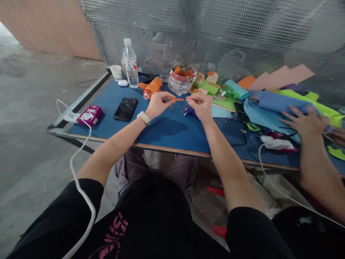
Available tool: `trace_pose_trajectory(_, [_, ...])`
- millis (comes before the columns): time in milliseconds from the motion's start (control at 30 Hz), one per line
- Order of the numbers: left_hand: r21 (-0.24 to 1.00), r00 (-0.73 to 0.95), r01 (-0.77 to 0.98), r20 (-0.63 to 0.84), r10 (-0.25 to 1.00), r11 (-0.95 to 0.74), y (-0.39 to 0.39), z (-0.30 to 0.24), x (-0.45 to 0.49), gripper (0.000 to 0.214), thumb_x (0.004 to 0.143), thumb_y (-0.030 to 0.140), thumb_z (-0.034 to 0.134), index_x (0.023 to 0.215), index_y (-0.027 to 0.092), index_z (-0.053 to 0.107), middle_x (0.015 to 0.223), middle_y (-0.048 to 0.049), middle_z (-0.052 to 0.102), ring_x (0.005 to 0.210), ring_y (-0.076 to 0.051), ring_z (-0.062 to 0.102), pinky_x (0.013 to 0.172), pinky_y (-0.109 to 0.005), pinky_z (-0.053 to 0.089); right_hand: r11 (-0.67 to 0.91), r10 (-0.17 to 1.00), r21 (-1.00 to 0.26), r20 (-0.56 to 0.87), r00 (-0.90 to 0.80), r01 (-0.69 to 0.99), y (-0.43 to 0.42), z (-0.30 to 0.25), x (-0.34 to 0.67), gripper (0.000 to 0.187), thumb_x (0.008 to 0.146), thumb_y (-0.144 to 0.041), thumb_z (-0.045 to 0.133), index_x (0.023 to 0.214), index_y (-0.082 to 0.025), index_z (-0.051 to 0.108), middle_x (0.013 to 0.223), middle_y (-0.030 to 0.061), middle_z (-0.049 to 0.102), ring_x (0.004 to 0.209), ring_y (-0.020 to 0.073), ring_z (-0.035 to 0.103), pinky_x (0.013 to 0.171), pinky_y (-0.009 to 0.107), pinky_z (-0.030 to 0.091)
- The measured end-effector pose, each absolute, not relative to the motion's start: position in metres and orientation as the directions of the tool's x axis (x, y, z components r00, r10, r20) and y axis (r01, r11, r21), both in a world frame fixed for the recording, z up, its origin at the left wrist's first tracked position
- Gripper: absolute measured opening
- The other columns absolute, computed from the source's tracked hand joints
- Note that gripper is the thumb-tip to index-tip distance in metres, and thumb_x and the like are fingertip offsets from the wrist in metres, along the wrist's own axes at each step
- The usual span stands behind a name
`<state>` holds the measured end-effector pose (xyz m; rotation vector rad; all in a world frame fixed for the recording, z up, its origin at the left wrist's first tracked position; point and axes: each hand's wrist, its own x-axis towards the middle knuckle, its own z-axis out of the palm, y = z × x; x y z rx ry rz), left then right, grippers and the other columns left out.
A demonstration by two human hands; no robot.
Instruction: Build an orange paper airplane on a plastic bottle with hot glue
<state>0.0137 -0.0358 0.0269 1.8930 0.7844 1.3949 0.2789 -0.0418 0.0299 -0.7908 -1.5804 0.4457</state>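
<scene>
A thin orange strip is pinched at its left end by my left hand, above the blue tabletop. My right hand is closed in a pinch just off the strip's right tip. What its fingers hold, if anything, is too small to make out. Under my right hand lies a small dark blue item, partly covered by the hand. Behind my left hand, an orange paper roll is on its side. A white woven basket with orange scraps stands behind the strip.
To the left are a black phone, a purple box, a water bottle and a paper cup. Coloured paper piles up at right, under a co-worker's hand. A perforated metal panel rises behind the table.
</scene>
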Motion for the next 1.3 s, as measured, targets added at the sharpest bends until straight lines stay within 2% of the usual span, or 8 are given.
trace_pose_trajectory(233, [0.827,0.267,0.02,0.537,0.8,-0.562,-0.039,0.028,0.014,0.011,0.103,0.019,0.093,0.112,0.017,0.089,0.093,-0.0061,0.089,0.069,-0.014,0.083,0.058,-0.022,0.057,0.646,0.76,-0.752,0.649,-0.026,0.132,-0.048,0.024,0.263,0.02,0.09,-0.04,0.085,0.077,-0.028,0.078,0.076,-0.0017,0.071,0.06,0.0121,0.063,0.055,0.027,0.056])
trace_pose_trajectory(400, [0.84,0.273,-0.002,0.522,0.808,-0.542,-0.041,0.03,0.013,0.011,0.103,0.016,0.094,0.113,0.016,0.089,0.096,-0.0061,0.09,0.068,-0.012,0.083,0.056,-0.021,0.057,0.634,0.772,-0.77,0.635,-0.004,0.072,-0.044,0.023,0.263,0.03,0.095,-0.051,0.086,0.077,-0.029,0.076,0.068,-0.0032,0.067,0.055,0.0123,0.061,0.053,0.027,0.055])
trace_pose_trajectory(467, [0.839,0.28,-0.011,0.524,0.804,-0.543,-0.042,0.03,0.013,0.012,0.103,0.016,0.093,0.114,0.016,0.088,0.097,-0.006,0.09,0.068,-0.013,0.083,0.057,-0.021,0.058,0.619,0.785,-0.783,0.619,-0.014,0.065,-0.044,0.022,0.264,0.035,0.097,-0.061,0.088,0.084,-0.03,0.077,0.071,-0.0027,0.07,0.057,0.0135,0.063,0.053,0.028,0.057])
trace_pose_trajectory(633, [0.818,0.291,-0.024,0.556,0.779,-0.575,-0.041,0.028,0.014,0.011,0.104,0.02,0.093,0.112,0.015,0.088,0.099,-0.0073,0.091,0.069,-0.013,0.085,0.057,-0.02,0.057,0.647,0.763,-0.748,0.635,-0.124,0.147,-0.046,0.017,0.257,0.057,0.086,-0.076,0.106,0.114,-0.029,0.09,0.1,0.0052,0.086,0.082,0.0202,0.077,0.066,0.033,0.068])
trace_pose_trajectory(767, [0.805,0.31,-0.009,0.566,0.764,-0.593,-0.039,0.026,0.014,0.015,0.105,0.027,0.094,0.111,0.016,0.087,0.1,-0.0075,0.09,0.069,-0.013,0.084,0.059,-0.02,0.058,0.669,0.743,-0.726,0.663,-0.097,0.162,-0.049,0.015,0.247,0.065,0.089,-0.091,0.097,0.107,-0.029,0.092,0.086,0.0036,0.082,0.069,0.0202,0.073,0.059,0.036,0.066])
trace_pose_trajectory(933, [0.762,0.315,-0.009,0.617,0.721,-0.648,-0.038,0.024,0.015,0.016,0.105,0.031,0.093,0.108,0.017,0.086,0.101,-0.0066,0.089,0.068,-0.011,0.083,0.062,-0.021,0.06,0.651,0.756,-0.737,0.651,-0.067,0.183,-0.054,0.017,0.244,0.065,0.087,-0.095,0.097,0.104,-0.032,0.094,0.085,0.0036,0.084,0.069,0.0232,0.077,0.059,0.04,0.068])
trace_pose_trajectory(1133, [0.733,0.367,-0.023,0.639,0.676,-0.68,-0.042,0.024,0.017,0.013,0.106,0.03,0.09,0.107,0.017,0.087,0.107,-0.0086,0.091,0.07,-0.012,0.081,0.069,-0.023,0.066,0.622,0.782,-0.759,0.616,-0.099,0.191,-0.055,0.019,0.245,0.07,0.079,-0.1,0.098,0.096,-0.033,0.094,0.077,0.0022,0.081,0.057,0.0194,0.067,0.055,0.04,0.064])
trace_pose_trajectory(1300, [0.747,0.372,-0.016,0.622,0.689,-0.665,-0.043,0.024,0.017,0.017,0.106,0.033,0.092,0.106,0.016,0.089,0.106,-0.0098,0.091,0.066,-0.011,0.079,0.067,-0.024,0.066,0.62,0.782,-0.76,0.62,-0.073,0.193,-0.057,0.021,0.244,0.073,0.075,-0.103,0.098,0.096,-0.033,0.094,0.075,0.0021,0.08,0.056,0.0193,0.066,0.052,0.04,0.06])
